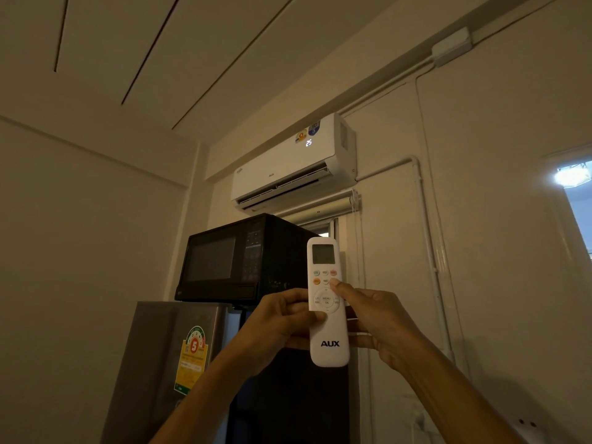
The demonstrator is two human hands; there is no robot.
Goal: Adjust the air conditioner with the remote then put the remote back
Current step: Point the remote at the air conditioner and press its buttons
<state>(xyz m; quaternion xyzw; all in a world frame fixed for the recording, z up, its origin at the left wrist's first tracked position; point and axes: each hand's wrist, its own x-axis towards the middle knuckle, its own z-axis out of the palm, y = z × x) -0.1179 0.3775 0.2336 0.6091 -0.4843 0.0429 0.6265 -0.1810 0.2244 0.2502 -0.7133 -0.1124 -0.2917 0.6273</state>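
- Head view: the right thumb is pressing on the button area of the white remote, just beside the orange and red buttons near the menu ring.
- The right hand is curling its fingers behind the remote's right edge, gripping it.
- The left hand is clasping the remote's left edge, its thumb lying against the front near the menu ring.
- The remote is standing upright between both hands, screen at the top, "AUX" lettering near the bottom, held up in front of the black microwave.
- The microwave is sitting on top of a silver fridge bearing a yellow-green label.
- The air conditioner is hanging high on the wall above the microwave, its display showing 25 and its flap open.
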